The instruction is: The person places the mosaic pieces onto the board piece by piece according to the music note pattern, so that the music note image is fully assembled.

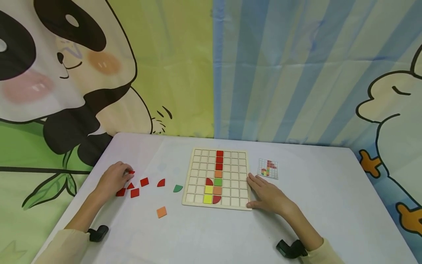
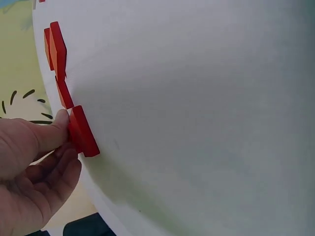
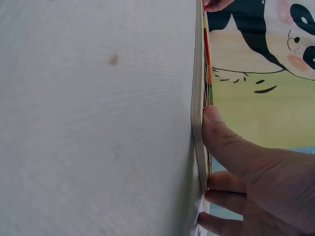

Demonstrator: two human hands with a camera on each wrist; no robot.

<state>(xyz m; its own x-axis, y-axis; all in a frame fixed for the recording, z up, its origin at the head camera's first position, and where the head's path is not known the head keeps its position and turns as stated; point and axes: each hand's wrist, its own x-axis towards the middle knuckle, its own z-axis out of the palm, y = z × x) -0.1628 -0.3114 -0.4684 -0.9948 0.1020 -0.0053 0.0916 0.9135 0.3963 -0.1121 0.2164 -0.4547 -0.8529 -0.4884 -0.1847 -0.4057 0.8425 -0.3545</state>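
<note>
My left hand (image 1: pixel 113 178) pinches a small red tile (image 1: pixel 131 172) between thumb and fingertips, over a loose group at the left of the table. Below those fingers lie a red triangle (image 1: pixel 130 186) and red square tiles (image 1: pixel 134 193); in the left wrist view red tiles (image 2: pixel 58 49) stretch beyond the thumb. My right hand (image 1: pixel 268 194) rests along the right edge of a wooden grid board (image 1: pixel 194 176), thumb at its near corner, fingers extended. In the board sit a column of red squares (image 1: pixel 219 160), a green square (image 1: pixel 218 182), orange and yellow squares (image 1: pixel 208 199) and red quarter-circles (image 1: pixel 216 199).
A small pattern card (image 1: pixel 268 168) lies right of the board. Between left hand and board are another red square (image 1: pixel 144 182), a red quarter-circle (image 1: pixel 161 182), a green quarter-circle (image 1: pixel 178 188) and an orange square (image 1: pixel 161 212). A printed curtain (image 1: pixel 280 73) hangs behind the white table (image 1: pixel 313 176).
</note>
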